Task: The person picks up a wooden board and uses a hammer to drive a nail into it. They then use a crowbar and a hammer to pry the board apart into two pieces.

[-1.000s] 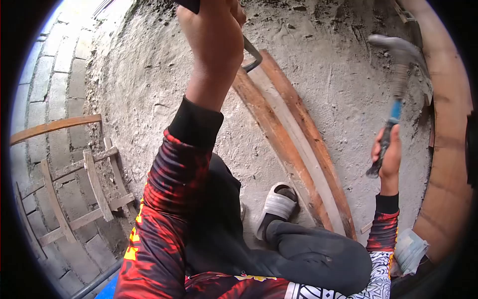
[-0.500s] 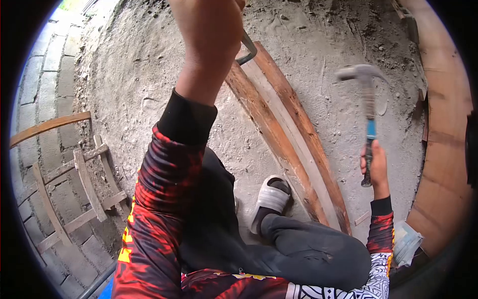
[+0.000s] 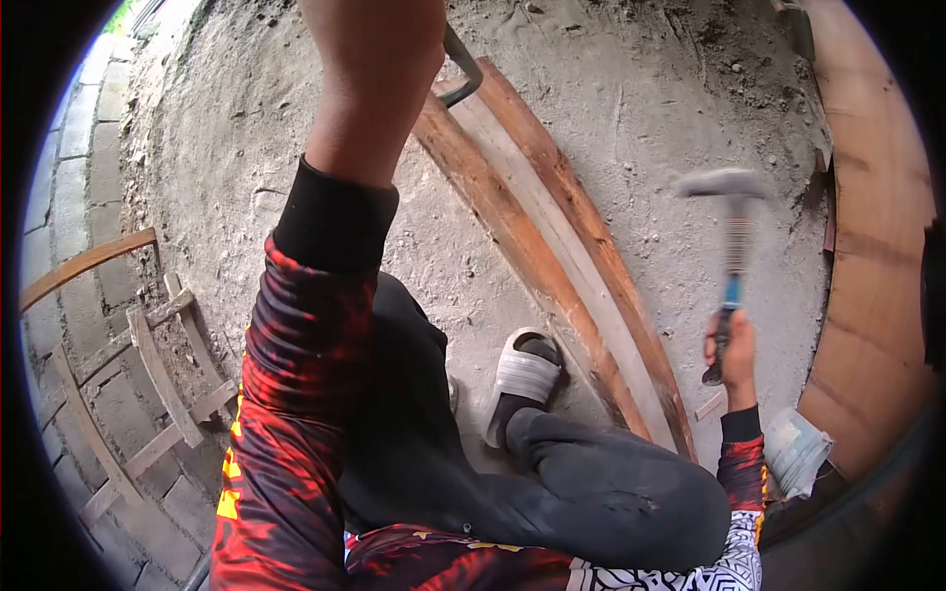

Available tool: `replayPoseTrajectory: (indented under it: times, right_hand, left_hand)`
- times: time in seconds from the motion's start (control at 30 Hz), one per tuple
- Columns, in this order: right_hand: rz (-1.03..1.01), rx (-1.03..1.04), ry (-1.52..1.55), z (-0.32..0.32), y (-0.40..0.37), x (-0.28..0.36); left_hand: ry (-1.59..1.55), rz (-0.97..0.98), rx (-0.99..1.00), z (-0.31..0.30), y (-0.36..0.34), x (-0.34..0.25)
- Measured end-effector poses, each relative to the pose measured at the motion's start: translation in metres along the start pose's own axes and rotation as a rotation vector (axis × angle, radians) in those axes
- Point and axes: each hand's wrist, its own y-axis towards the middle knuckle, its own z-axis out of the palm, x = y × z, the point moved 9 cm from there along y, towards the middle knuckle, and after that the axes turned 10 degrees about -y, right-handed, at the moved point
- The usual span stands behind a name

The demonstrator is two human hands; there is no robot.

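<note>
A claw hammer with a blue and black handle is in my right hand, its fingers wrapped round the grip. The hammer head is blurred by motion and hangs over bare ground, to the right of the planks. High in the view, my left hand grips a dark pry bar; the fingers are mostly out of frame or hidden. The bar's bent end lies at the far end of a long wooden beam, made of brown boards with a paler strip between them.
My sandalled foot is beside the beam. To the left, a frame of nailed wood strips lies on concrete blocks. Plywood edges the right side, with a crumpled pale bag near my right sleeve. The ground is rough and sandy.
The hammer has dropped slightly with my right hand and its head has swung. My left arm and the beam sit further left and higher in view as the camera shifts.
</note>
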Motion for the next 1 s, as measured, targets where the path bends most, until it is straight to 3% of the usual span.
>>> replayPoseTrajectory:
  times: [0.03,0.07,0.13,0.17,0.23,0.37,0.43,0.5,0.53,0.63,0.7,0.77,0.8,0.87,1.0]
  right_hand:
    - [-0.108,-0.118,0.208,-0.017,-0.003,0.015]
    - [-0.101,-0.116,0.209,-0.011,-0.006,0.015]
    - [-0.128,-0.108,0.589,-0.001,-0.011,0.018]
    - [-0.125,-0.028,0.349,0.006,-0.010,-0.014]
    - [0.103,0.151,-0.439,0.048,-0.017,-0.050]
    - [0.089,0.195,-0.384,0.032,-0.010,-0.057]
    - [0.097,0.046,-0.203,-0.001,-0.012,-0.040]
    - [-0.050,-0.104,0.009,-0.035,-0.010,-0.015]
    - [-0.168,-0.101,0.263,-0.033,-0.008,0.004]
    - [-0.218,-0.007,0.498,-0.007,-0.004,-0.007]
    - [0.190,0.107,-0.248,0.027,-0.014,-0.077]
    - [0.272,0.369,-0.152,0.066,-0.020,-0.087]
    - [0.271,0.376,-0.168,0.057,-0.015,-0.078]
    - [0.141,0.221,-0.351,0.031,-0.010,-0.049]
    - [-0.084,-0.026,0.154,-0.029,0.000,-0.006]
  left_hand:
    - [0.000,-0.001,-0.005,-0.002,0.001,0.002]
    - [-0.047,-0.013,-0.014,-0.005,0.003,0.004]
    - [-0.032,-0.018,0.030,-0.002,0.008,0.000]
    - [-0.033,-0.026,0.028,0.001,0.009,0.001]
    - [-0.156,-0.052,0.030,0.006,0.010,0.003]
    - [-0.023,-0.034,0.061,0.016,0.005,0.013]
    - [0.079,0.066,-0.062,0.027,-0.011,-0.002]
    - [0.016,0.041,-0.014,0.028,-0.010,-0.004]
    - [-0.003,0.034,0.000,0.028,-0.010,-0.006]
    - [-0.037,-0.005,0.027,0.029,-0.006,-0.007]
    - [-0.146,-0.022,0.076,0.027,-0.001,-0.004]
    - [-0.222,-0.062,0.037,0.025,0.004,0.000]
    - [-0.102,-0.028,-0.027,0.031,-0.004,-0.011]
    - [-0.031,-0.005,-0.077,0.028,-0.006,-0.014]
    - [0.077,0.029,-0.069,0.013,-0.003,-0.012]
